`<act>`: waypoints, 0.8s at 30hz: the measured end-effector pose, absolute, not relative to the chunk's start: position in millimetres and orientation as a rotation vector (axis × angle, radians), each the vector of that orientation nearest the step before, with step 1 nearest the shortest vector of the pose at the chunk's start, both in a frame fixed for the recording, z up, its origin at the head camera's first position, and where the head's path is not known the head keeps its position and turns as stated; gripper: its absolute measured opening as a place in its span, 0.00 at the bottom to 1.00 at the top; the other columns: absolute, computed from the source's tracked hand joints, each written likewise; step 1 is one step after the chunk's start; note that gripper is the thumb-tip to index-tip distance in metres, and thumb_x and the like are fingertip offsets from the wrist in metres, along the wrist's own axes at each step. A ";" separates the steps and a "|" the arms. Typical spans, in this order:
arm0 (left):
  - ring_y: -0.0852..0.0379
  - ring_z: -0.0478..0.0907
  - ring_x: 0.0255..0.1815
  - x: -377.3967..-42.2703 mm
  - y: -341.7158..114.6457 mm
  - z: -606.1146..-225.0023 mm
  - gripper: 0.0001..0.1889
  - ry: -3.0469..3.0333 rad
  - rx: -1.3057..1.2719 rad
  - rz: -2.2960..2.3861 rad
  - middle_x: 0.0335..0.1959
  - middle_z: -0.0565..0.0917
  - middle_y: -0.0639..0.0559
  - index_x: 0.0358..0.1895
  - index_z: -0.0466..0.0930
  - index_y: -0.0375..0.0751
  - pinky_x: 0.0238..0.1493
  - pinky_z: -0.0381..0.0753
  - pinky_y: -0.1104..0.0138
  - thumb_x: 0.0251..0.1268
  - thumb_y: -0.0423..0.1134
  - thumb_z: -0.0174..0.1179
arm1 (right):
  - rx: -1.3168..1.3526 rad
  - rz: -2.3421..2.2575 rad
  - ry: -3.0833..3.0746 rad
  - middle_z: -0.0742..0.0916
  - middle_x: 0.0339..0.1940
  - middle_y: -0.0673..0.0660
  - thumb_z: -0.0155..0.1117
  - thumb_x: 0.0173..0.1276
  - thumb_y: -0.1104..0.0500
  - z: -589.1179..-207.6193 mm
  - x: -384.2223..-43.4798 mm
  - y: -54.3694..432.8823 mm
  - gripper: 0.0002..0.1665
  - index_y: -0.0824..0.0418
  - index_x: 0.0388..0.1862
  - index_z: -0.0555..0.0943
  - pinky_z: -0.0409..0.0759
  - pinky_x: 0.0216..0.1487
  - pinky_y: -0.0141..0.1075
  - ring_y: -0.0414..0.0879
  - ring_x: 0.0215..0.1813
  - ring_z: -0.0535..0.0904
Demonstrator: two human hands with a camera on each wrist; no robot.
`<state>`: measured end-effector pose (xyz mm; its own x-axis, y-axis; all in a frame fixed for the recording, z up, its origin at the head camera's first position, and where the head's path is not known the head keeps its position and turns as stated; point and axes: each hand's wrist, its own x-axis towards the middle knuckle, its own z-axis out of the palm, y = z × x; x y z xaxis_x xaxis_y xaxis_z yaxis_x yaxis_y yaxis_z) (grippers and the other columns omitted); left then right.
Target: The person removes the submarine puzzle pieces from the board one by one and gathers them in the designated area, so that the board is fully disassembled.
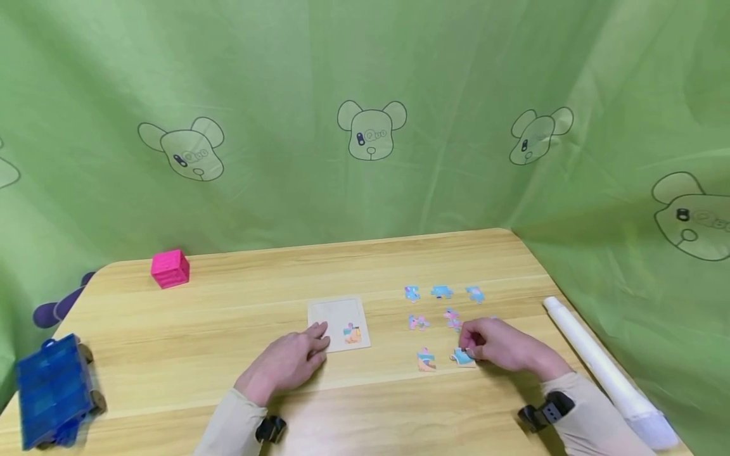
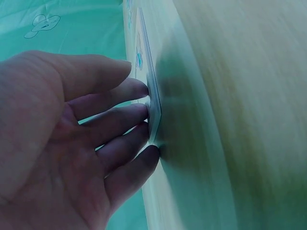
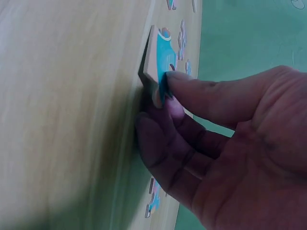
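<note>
My right hand pinches a blue puzzle piece by its edge, thumb on the picture side and fingers curled beneath. In the right wrist view the piece tilts up off the table. My left hand rests at the left side of a pale puzzle tray, its fingertips on the tray's rim. One puzzle piece with orange and blue print sits in the tray's lower right corner. Left of the right hand lies another puzzle piece in blue and orange.
Several loose puzzle pieces lie in rows right of the tray. A pink cube stands at the back left, a blue wheeled toy at the left edge. A white roll lies along the right edge. Green cloth hangs behind the table.
</note>
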<state>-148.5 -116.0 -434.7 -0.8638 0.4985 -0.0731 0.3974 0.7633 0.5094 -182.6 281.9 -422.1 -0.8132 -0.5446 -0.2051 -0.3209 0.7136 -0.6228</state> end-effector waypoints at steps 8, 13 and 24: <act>0.42 0.63 0.71 -148.1 -115.8 -434.4 0.19 2.755 0.708 0.733 0.72 0.66 0.40 0.62 0.76 0.32 0.70 0.61 0.48 0.73 0.37 0.56 | -0.663 -0.833 2.533 0.78 0.29 0.50 0.63 0.61 0.72 -425.3 -182.8 282.0 0.09 0.59 0.32 0.76 0.74 0.31 0.32 0.42 0.32 0.72; 0.42 0.63 0.71 -147.6 -115.6 -434.0 0.19 2.759 0.702 0.734 0.71 0.66 0.39 0.62 0.76 0.32 0.70 0.61 0.47 0.72 0.37 0.56 | -0.665 -0.842 2.532 0.77 0.29 0.51 0.65 0.61 0.71 -426.6 -182.8 282.5 0.09 0.60 0.32 0.75 0.74 0.32 0.32 0.43 0.33 0.71; 0.42 0.64 0.70 -148.1 -115.2 -434.3 0.19 2.770 0.705 0.724 0.71 0.66 0.39 0.61 0.77 0.33 0.70 0.62 0.47 0.72 0.37 0.56 | -0.701 -0.847 2.627 0.78 0.32 0.50 0.62 0.69 0.64 -415.0 -187.1 266.4 0.03 0.60 0.39 0.77 0.77 0.36 0.34 0.44 0.35 0.73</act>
<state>-148.1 -115.2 -434.3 -0.8681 0.4923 -0.0638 0.3981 0.7672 0.5029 -187.1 266.4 -415.0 -0.8385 -0.5306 -0.1239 -0.3582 0.7081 -0.6085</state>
